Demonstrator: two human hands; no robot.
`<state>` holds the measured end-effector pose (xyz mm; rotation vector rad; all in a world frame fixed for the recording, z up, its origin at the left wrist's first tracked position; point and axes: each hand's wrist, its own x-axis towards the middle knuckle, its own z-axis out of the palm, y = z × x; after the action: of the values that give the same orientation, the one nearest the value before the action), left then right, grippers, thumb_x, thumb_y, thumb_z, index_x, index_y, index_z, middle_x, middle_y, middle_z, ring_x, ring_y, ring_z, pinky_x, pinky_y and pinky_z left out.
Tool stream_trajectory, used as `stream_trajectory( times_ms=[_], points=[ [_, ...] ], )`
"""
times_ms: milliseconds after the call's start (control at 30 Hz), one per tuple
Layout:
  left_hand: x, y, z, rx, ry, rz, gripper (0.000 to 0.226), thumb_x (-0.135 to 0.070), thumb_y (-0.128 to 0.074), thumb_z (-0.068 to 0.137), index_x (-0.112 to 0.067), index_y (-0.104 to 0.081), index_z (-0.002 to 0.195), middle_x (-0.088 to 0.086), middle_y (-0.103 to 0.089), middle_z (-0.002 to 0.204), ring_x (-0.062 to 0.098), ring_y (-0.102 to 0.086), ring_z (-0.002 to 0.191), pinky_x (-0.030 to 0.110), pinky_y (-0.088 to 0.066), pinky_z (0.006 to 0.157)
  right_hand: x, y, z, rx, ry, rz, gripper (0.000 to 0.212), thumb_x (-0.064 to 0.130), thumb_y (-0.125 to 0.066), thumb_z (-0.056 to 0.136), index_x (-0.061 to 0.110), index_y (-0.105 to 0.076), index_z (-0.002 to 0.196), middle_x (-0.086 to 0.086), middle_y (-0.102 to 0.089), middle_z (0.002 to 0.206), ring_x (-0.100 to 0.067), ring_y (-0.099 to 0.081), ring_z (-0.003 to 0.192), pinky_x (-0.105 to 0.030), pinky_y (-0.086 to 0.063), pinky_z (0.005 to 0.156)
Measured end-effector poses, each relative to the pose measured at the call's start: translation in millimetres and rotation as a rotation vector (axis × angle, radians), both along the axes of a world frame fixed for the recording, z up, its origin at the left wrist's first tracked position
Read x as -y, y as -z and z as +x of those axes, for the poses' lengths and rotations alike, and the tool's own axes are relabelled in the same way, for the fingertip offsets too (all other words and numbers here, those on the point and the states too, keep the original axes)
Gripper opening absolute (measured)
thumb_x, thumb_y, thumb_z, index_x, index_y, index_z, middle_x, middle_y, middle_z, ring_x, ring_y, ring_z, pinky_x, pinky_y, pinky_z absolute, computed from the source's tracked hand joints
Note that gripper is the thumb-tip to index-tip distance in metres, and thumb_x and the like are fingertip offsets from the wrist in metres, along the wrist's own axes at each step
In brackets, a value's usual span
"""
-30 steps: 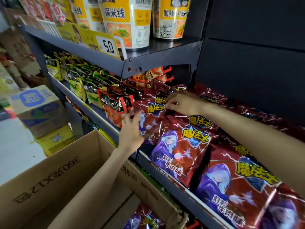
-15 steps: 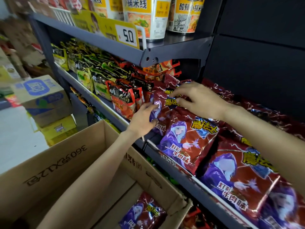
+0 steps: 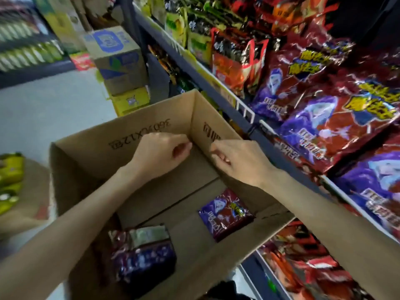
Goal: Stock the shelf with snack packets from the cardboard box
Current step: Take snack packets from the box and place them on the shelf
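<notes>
An open cardboard box (image 3: 91, 152) stands below the shelf. Two red and purple snack packets lie on its bottom, one on the right (image 3: 225, 215) and one nearer me (image 3: 140, 254). My left hand (image 3: 160, 154) and my right hand (image 3: 240, 161) hover over the box's far corner. Their fingers are loosely curled and hold nothing. Matching red and purple packets (image 3: 337, 122) fill the grey shelf (image 3: 266, 135) to the right.
Green and orange packets (image 3: 236, 59) line the shelf further left. Stacked cartons (image 3: 116, 59) stand on the floor beyond the box. More red packets (image 3: 303, 263) sit on the lower shelf. A yellow-green bag (image 3: 8, 180) lies at the far left.
Both hands have left the packets on the shelf and dropped down over the box. My view has tilted down, so the box's inside shows.
</notes>
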<state>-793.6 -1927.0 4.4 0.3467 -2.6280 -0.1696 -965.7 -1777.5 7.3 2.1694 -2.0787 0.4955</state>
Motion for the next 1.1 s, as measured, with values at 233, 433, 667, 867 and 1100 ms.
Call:
stream_trajectory(
  times_ms=[233,433,667,867,1100],
  points=[
    [-0.1,93.8,92.1,0.784,-0.166,0.167,0.021,-0.033,-0.05,0.093,-0.028,-0.058,0.111,-0.008,-0.06,0.113,0.013,-0.058,0.103,0.03,-0.051,0.077,36.7,104.4,24.1,-0.268,-0.349,0.517,0.031,0.011,-0.054,0.091,0.015,-0.053,0.122,-0.003,-0.061,0.11,-0.022,-0.059,0.101,-0.034,-0.049,0.073],
    [-20.9,138.4,97.9,0.985,-0.392,0.223,0.027,-0.043,-0.052,0.091,-0.024,-0.058,0.108,-0.001,-0.062,0.111,0.019,-0.059,0.103,0.03,-0.045,0.074,53.2,181.0,30.1,-0.511,-0.723,0.649,0.027,0.023,-0.071,0.079,0.014,-0.064,0.104,-0.006,-0.068,0.102,-0.024,-0.063,0.098,-0.037,-0.047,0.084],
    [-39.5,159.5,115.9,1.27,-0.489,0.162,0.083,-0.075,-0.052,0.074,-0.017,-0.043,0.133,0.005,-0.047,0.133,0.023,-0.039,0.125,0.036,-0.032,0.1,53.5,241.8,18.0,-0.599,-0.61,0.95,0.074,0.038,-0.063,0.086,0.013,-0.027,0.145,-0.011,-0.04,0.144,-0.028,-0.039,0.13,-0.04,-0.027,0.108],
    [-41.8,166.9,114.9,1.255,-0.558,0.242,0.054,-0.037,-0.059,0.087,-0.017,-0.041,0.134,0.009,-0.048,0.129,0.026,-0.045,0.118,0.036,-0.04,0.094,61.1,254.6,23.7,-0.335,-0.46,1.016,0.074,0.046,-0.067,0.082,0.015,-0.035,0.142,-0.009,-0.044,0.141,-0.026,-0.04,0.13,-0.043,-0.028,0.108],
    [-42.6,168.6,120.3,1.333,-0.479,0.162,0.088,-0.076,-0.046,0.078,-0.013,-0.037,0.139,0.01,-0.047,0.132,0.026,-0.043,0.121,0.038,-0.035,0.098,94.3,252.1,52.8,-0.134,-0.274,0.76,0.069,0.038,-0.063,0.087,0.013,-0.032,0.143,-0.014,-0.032,0.149,-0.03,-0.031,0.137,-0.044,-0.027,0.112]
  ],
)
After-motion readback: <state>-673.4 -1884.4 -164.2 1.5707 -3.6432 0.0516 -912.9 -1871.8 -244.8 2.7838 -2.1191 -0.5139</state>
